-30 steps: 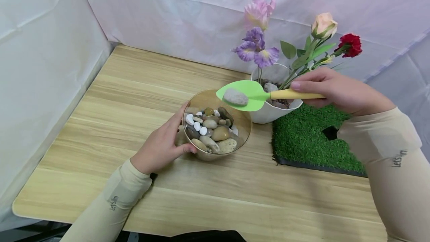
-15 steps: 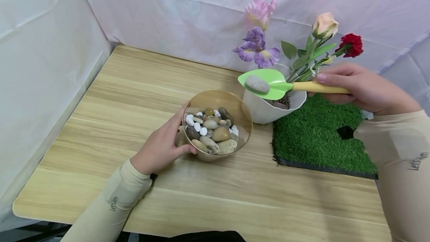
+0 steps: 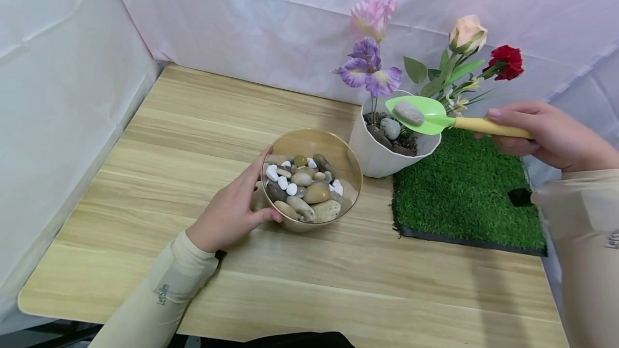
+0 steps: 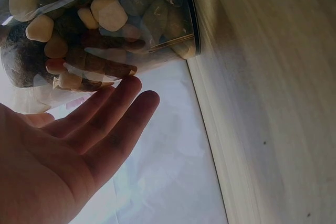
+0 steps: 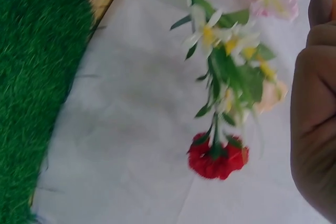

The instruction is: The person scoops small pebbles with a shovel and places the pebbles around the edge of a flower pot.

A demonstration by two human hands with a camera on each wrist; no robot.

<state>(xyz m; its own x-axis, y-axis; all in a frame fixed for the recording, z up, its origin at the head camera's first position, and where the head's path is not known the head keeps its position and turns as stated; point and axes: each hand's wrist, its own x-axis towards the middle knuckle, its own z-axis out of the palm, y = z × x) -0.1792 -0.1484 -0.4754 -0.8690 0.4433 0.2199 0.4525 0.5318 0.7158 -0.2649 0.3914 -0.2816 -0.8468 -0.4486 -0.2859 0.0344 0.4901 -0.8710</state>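
Grey stone (image 3: 408, 113) rides the green trowel (image 3: 448, 122), lengthwise along the blade, left of the nearer right hand (image 3: 551, 133) gripping its handle, seemingly over the white pot (image 3: 379, 159). Left hand (image 3: 229, 208), fingers nearly straight, touches the pebble bowl (image 3: 346, 156).

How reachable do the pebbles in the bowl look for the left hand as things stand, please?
Probably yes: the left hand holds the bowl by its side, and nothing covers the pebbles, though the hand would likely have to let go first.
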